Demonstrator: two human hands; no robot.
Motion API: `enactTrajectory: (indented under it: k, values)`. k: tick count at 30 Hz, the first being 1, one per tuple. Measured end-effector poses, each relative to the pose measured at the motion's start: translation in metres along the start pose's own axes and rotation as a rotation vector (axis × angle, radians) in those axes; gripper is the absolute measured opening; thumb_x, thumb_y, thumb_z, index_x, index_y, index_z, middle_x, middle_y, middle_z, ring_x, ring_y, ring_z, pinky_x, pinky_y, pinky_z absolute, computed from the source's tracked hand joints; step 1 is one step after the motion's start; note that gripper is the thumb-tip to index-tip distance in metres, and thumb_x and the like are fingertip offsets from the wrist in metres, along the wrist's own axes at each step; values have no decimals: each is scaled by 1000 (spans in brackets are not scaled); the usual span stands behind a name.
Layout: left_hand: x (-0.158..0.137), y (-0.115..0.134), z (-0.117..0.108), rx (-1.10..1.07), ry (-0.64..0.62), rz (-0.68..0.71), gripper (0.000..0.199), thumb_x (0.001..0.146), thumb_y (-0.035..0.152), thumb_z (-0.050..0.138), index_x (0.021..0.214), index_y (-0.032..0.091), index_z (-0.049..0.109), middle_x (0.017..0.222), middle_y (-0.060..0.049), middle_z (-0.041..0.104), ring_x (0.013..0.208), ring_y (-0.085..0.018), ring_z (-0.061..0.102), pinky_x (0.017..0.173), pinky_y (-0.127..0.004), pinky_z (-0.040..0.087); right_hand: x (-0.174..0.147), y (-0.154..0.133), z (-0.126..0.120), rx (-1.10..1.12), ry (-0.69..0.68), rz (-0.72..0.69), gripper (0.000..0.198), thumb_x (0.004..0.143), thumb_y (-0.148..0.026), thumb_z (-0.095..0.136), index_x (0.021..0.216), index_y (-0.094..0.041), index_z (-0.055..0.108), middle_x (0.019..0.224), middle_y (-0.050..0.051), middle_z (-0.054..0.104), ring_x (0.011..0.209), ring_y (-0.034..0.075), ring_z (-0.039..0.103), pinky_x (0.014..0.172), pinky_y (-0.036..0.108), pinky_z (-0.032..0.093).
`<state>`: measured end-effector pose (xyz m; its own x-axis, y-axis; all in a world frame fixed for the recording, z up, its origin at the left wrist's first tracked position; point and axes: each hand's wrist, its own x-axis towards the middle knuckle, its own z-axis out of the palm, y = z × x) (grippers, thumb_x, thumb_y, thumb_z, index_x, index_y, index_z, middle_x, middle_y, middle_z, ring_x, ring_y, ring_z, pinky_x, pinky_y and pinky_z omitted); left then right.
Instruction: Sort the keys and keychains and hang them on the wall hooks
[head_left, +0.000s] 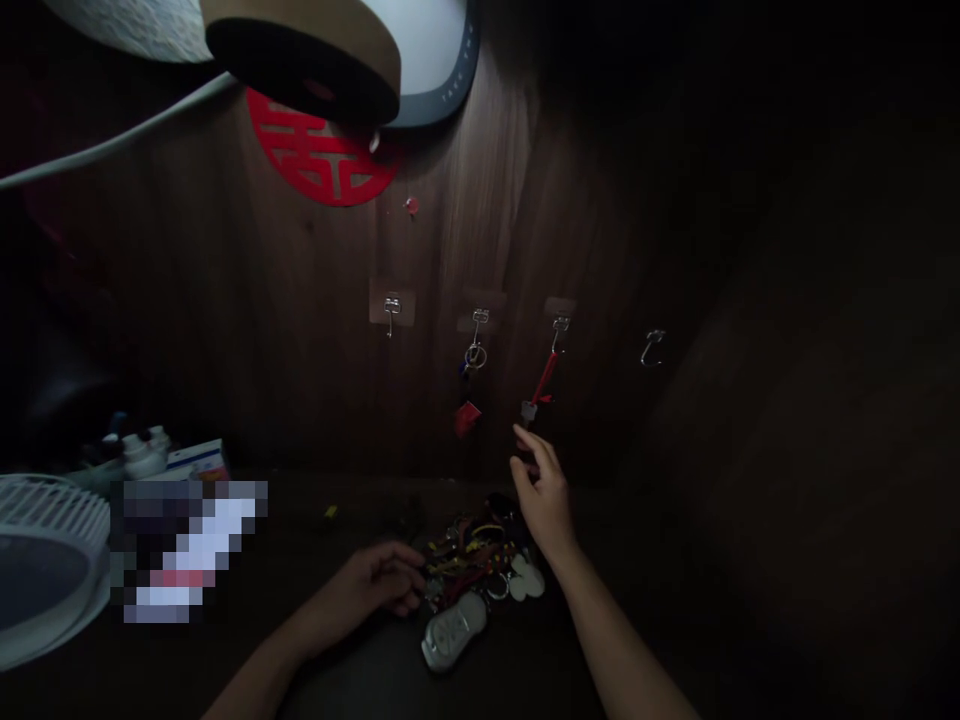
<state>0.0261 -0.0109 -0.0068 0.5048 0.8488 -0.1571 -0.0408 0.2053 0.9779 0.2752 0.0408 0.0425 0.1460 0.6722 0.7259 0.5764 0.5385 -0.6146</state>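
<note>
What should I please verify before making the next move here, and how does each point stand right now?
1. Red strap hanging from its hook, key at its lower end: ok.
2. Right hand close to the key, thumb and forefinger apart: ok.
3. Right fingertips touching the key: cannot tell.
4. Left hand beside the bundle of cords: ok; whether its grip holds anything: cannot tell.
5. Remote lying flat by the bundle: ok.
6. Light good enough to see small parts: not ok, the scene is dim.

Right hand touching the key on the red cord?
Cannot tell. In the dim head view, the right hand is just below the key; contact or gap is unclear.
</note>
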Motion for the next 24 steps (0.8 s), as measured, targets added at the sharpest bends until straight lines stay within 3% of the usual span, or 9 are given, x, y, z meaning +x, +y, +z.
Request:
enactTrajectory:
  k: [4,7,11,15,18,24]
  values:
    - [1,-2,-4,76,85,87,25,73,35,63,90,17,62,79,-3,68,65,-14,62,63,-27,47,-26,-6,7,23,-128,34,37,84,-19,46,120,-25,54,115,8,56,101,20,56,80,33,51]
    - [2,-2,-11,206,312,196,22,76,34,57,91,19,62,80,-2,68,65,-15,62,65,-28,48,-42,-13,14,25,-228,47,34,84,-17,46,114,-25,58,113,7,58,101,21,57,85,36,50]
    - [1,-1,-29,389,632,328,22,79,35,51,94,22,60,88,-2,70,83,-20,65,78,-31,49,-56,-19,22,-1,-378,32,30,84,-15,45,106,-26,62,109,5,60,105,20,55,91,37,46]
    - [-4,-1,-48,713,847,325,25,84,35,42,99,23,58,99,-4,68,95,-22,63,82,-32,48,-65,-16,27,-85,-540,-11,25,85,-14,47,98,-26,65,102,4,63,101,20,56,93,40,42]
    - [-8,-2,-58,967,908,252,30,84,31,39,105,20,57,107,-8,65,99,-25,60,83,-36,47,-68,-11,27,-145,-606,-46,23,85,-13,49,94,-25,66,98,3,64,97,19,57,96,42,37]
    - [-12,-3,-62,1125,916,109,36,77,28,50,108,13,61,107,-18,63,99,-38,55,80,-52,43,-68,-6,25,-189,-653,-71,21,86,-11,49,91,-23,66,94,3,66,93,18,59,91,38,39]
